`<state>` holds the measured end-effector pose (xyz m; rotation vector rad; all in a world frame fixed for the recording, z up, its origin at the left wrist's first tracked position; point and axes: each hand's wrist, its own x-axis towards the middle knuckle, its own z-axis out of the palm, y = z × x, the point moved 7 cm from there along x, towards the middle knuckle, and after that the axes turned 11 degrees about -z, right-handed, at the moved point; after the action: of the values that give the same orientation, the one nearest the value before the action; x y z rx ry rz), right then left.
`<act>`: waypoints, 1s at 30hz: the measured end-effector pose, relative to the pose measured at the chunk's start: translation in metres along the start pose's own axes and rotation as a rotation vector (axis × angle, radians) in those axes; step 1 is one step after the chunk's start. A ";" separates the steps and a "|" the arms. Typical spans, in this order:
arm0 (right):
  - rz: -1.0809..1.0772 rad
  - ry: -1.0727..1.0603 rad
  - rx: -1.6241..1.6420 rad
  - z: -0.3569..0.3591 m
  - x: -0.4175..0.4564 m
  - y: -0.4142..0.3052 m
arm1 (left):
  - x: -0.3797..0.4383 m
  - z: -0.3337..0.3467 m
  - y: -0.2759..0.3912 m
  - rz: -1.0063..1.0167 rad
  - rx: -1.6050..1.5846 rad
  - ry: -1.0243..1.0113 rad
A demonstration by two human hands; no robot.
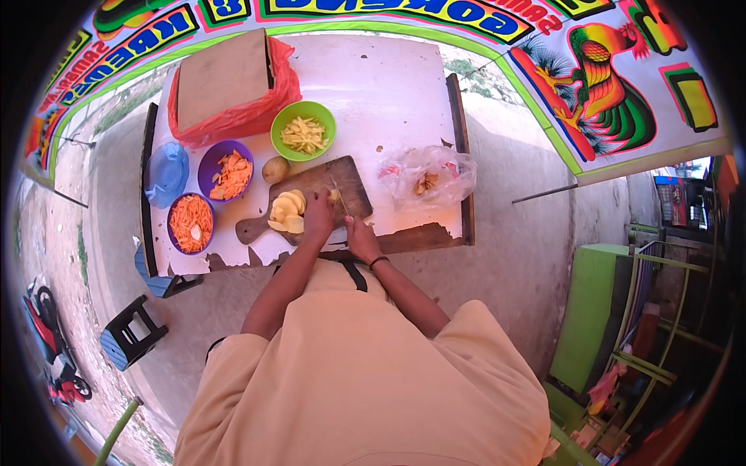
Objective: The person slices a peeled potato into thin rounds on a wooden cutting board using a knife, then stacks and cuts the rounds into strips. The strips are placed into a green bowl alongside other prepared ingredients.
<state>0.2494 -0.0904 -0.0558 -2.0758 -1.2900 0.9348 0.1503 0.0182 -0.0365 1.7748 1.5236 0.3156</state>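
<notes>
My right hand (361, 237) grips a kitchen knife (342, 201), its thin blade pointing away from me across the wooden cutting board (349, 175). Beside the blade, the fingertips of my left hand (319, 214) hold a small pale potato piece (334, 195) down on the board; the fingers partly cover it. Overlapping round potato slices (287, 209) lie left of that hand, near the board's handle. A whole unpeeled potato (275, 170) rests against the board's far left edge. Beyond it, a green bowl (332, 119) contains potato sticks (304, 136).
Left on the white table (373, 76) stand purple bowls with orange carrot slices (233, 175) and shredded carrot (191, 218), plus a blue plastic item (167, 173). A cardboard box (224, 78) in red plastic sits behind. At right lies a clear plastic bag (443, 180) with peelings.
</notes>
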 end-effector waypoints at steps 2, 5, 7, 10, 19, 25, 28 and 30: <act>0.018 -0.038 -0.034 -0.002 -0.010 0.005 | 0.000 0.000 -0.001 -0.023 0.014 -0.020; 0.031 -0.089 -0.015 -0.004 -0.033 0.015 | 0.002 0.002 -0.004 -0.051 0.011 -0.033; 0.019 -0.056 0.024 -0.013 -0.047 0.013 | 0.004 0.001 -0.006 -0.034 -0.023 -0.028; -0.002 -0.006 0.114 -0.023 -0.063 0.021 | 0.001 -0.004 -0.003 -0.030 -0.041 -0.039; -0.109 0.172 0.066 0.008 -0.038 0.016 | -0.006 -0.006 -0.008 0.074 -0.176 -0.031; -0.066 0.207 0.072 0.007 -0.013 -0.012 | -0.016 -0.013 0.008 0.242 -0.003 -0.083; -0.043 0.218 0.069 0.010 -0.010 -0.012 | -0.016 0.007 -0.002 0.319 0.157 -0.079; -0.032 0.189 0.083 0.013 -0.010 -0.012 | -0.012 0.014 -0.010 0.430 0.224 -0.020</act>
<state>0.2297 -0.0937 -0.0519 -2.0203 -1.1637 0.7455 0.1490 0.0014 -0.0493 2.2756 1.1880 0.3441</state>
